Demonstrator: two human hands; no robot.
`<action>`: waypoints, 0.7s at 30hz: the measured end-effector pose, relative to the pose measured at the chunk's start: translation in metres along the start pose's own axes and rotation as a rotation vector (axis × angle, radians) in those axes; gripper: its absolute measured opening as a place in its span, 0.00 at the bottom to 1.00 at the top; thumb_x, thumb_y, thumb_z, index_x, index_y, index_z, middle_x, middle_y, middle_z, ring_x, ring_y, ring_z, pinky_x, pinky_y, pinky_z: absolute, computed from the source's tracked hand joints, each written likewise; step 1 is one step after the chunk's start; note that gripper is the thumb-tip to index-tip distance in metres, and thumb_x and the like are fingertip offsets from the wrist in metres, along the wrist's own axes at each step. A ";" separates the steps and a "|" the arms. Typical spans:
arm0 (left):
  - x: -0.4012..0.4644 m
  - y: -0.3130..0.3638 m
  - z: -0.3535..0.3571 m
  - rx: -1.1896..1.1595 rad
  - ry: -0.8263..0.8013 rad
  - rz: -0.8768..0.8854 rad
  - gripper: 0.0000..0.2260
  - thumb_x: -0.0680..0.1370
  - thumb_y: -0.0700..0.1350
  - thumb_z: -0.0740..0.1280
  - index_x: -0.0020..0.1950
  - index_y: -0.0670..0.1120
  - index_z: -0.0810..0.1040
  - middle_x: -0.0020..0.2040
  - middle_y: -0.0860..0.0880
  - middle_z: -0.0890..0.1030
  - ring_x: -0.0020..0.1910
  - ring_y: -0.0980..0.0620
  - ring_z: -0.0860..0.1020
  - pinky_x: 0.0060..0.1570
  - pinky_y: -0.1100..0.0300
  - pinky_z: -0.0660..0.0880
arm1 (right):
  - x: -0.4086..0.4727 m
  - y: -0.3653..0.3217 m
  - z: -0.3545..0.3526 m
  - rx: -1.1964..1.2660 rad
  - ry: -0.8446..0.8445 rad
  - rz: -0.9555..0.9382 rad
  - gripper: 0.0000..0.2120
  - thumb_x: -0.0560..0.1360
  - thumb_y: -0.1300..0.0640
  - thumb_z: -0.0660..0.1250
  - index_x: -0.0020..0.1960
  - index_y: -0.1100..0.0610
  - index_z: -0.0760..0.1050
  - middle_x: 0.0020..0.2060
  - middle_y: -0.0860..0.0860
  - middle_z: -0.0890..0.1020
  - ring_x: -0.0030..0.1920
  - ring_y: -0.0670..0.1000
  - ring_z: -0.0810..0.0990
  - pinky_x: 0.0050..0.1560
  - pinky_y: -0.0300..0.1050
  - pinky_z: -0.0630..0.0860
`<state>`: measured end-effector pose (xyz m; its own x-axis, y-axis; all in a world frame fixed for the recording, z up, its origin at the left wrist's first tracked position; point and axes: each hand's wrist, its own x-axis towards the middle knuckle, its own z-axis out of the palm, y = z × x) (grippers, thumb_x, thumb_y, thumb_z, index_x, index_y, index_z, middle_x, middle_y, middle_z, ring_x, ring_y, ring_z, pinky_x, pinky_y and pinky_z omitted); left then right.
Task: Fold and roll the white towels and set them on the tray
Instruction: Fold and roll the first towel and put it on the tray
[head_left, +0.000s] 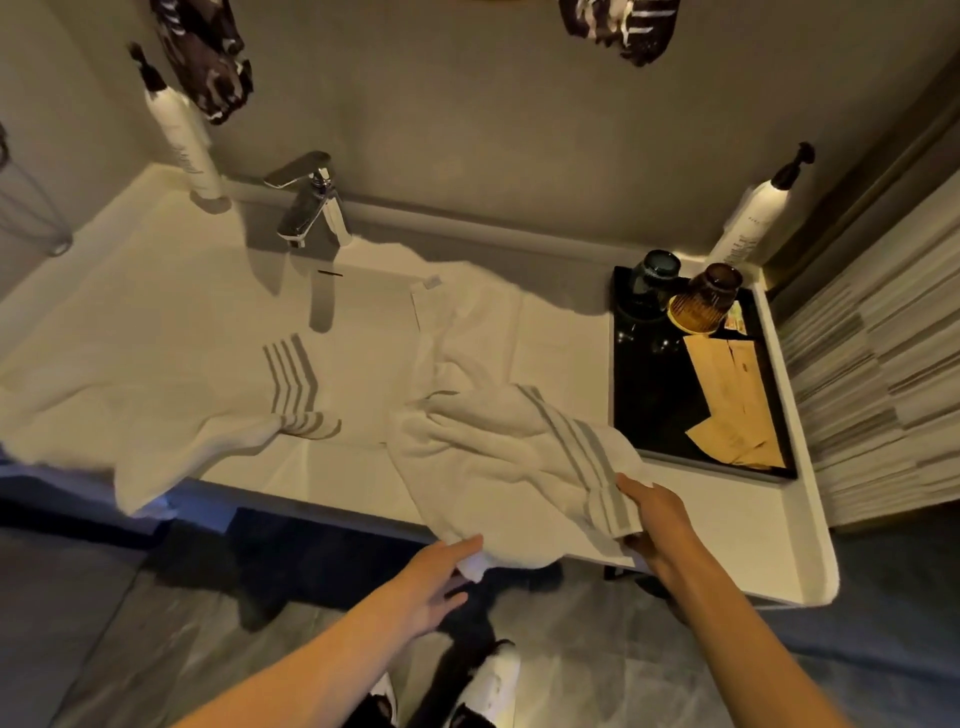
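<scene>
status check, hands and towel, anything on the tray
Left hand and right hand both grip near towel, still crumpled. Second towel unfolded. Tray crowded: two cups, paper packets.

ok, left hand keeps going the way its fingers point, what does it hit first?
The towel: the left hand already touches its hanging near corner, fingers aimed up-right. Beyond lies more towel on the counter; depth unclear.

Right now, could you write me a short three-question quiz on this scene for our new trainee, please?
1. True or false: the right hand grips the striped end of the crumpled towel.
2. What does the black tray already hold? A) rolled towels B) two upturned cups and paper packets C) nothing
3. Fill in: the other towel lies spread to the ___ of the faucet.

Key: 1 true; 2 B; 3 left
</scene>
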<state>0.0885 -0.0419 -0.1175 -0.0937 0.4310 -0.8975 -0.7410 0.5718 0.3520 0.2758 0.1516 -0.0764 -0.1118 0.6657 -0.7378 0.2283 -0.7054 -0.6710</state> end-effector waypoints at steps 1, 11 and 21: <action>-0.002 0.003 -0.003 0.036 0.011 0.040 0.21 0.76 0.46 0.73 0.68 0.45 0.74 0.63 0.46 0.80 0.62 0.47 0.76 0.66 0.50 0.71 | 0.001 0.000 -0.002 -0.006 0.013 -0.005 0.15 0.74 0.54 0.72 0.57 0.61 0.77 0.50 0.60 0.83 0.51 0.62 0.81 0.53 0.60 0.79; -0.049 0.027 -0.064 0.152 0.333 0.421 0.10 0.81 0.45 0.66 0.59 0.41 0.75 0.36 0.44 0.75 0.25 0.51 0.71 0.24 0.60 0.72 | -0.035 0.032 0.015 -0.155 -0.013 -0.141 0.08 0.78 0.56 0.67 0.52 0.60 0.79 0.43 0.57 0.84 0.42 0.56 0.81 0.33 0.43 0.76; -0.076 0.010 -0.108 0.438 0.381 0.476 0.22 0.80 0.38 0.65 0.71 0.53 0.64 0.41 0.41 0.82 0.28 0.46 0.78 0.28 0.56 0.77 | -0.071 0.081 0.028 -0.207 0.141 -0.077 0.06 0.75 0.55 0.70 0.46 0.58 0.79 0.42 0.57 0.83 0.44 0.57 0.82 0.40 0.50 0.81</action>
<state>0.0168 -0.1443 -0.0747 -0.6204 0.4750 -0.6241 -0.2385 0.6438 0.7271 0.2755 0.0403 -0.0808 -0.0043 0.7529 -0.6582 0.4195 -0.5961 -0.6846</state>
